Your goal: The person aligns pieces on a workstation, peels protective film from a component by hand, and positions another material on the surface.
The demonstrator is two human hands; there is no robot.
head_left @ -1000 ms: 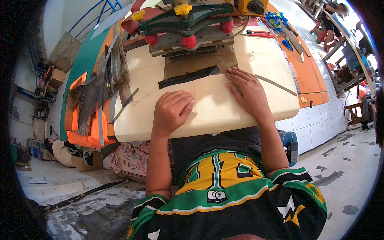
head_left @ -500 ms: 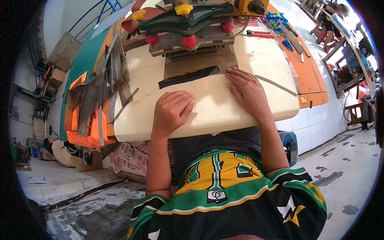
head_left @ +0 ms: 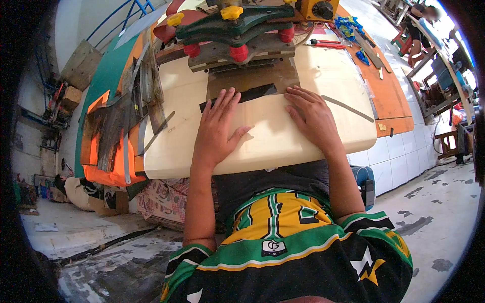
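Cream-coloured sheet material [head_left: 273, 126] covers the work surface and curves down over its front edge. My left hand [head_left: 217, 126] lies on it with fingers stretched forward, the fingertips at a black strip [head_left: 257, 93]. My right hand [head_left: 310, 113] rests flat on the sheet, its fingertips beside the right corner of a brownish translucent sheet [head_left: 247, 78]. Behind both hands stands a press head [head_left: 240, 43] with a dark green frame, red feet and yellow knobs. The brownish sheet runs back beneath it.
Metal strips [head_left: 113, 126] are stacked at the left over orange material. A thin flat strip [head_left: 348, 107] lies right of my right hand. Further back are a red cutter [head_left: 326, 43] and blue wrapping [head_left: 348, 26]. Another person [head_left: 419, 33] is at the far right.
My left hand has unfolded from a loose curl and reached forward, so its fingers now extend to the black strip. The right hand has stayed almost still.
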